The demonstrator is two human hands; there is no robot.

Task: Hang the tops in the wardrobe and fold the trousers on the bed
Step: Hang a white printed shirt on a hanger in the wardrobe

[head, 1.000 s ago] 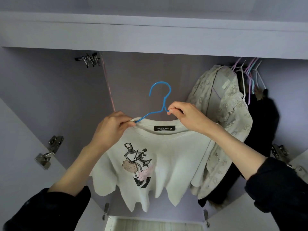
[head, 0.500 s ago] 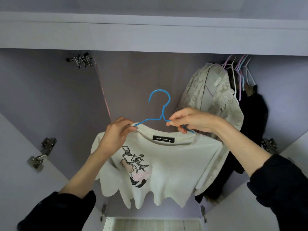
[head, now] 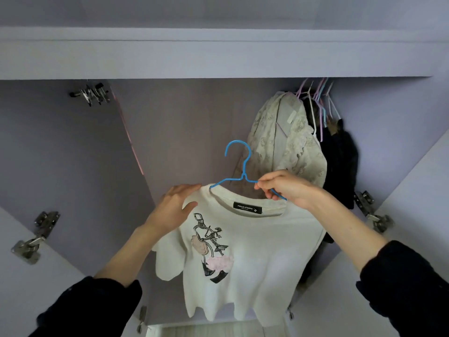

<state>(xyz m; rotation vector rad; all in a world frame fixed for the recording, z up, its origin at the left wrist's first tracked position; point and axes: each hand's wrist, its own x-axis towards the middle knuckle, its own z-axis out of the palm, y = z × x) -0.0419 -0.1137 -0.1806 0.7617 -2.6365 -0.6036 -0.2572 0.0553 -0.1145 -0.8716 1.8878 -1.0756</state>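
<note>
Inside the open lilac-painted wardrobe, a white short-sleeved T-shirt with a printed cartoon figure on its chest hung on a thin blue wire hanger, held up in mid-air at the centre of the view, below the wardrobe's top panel and apart from the clothes already hanging. The right hand pinched the right arm of the hanger between thumb and curled fingers, so its grip was closed around the wire just right of the hanger's neck. The left hand lay on the shirt's left shoulder with its fingers mostly straight behind the cloth and its thumb resting across the front, a loose, open grip with no tight curl. The hanger's hook stood upright and free, catching on nothing. A small black rectangular label showed inside the collar. Far to the right, a cream lace-patterned blouse hung beside a dark garment, both under a cluster of pastel wire hangers. The blouse was just behind the right hand. Silver metal door hinges sat on the left door and on the right door. Both forearms came out of dark sleeves at the near edge.
</note>
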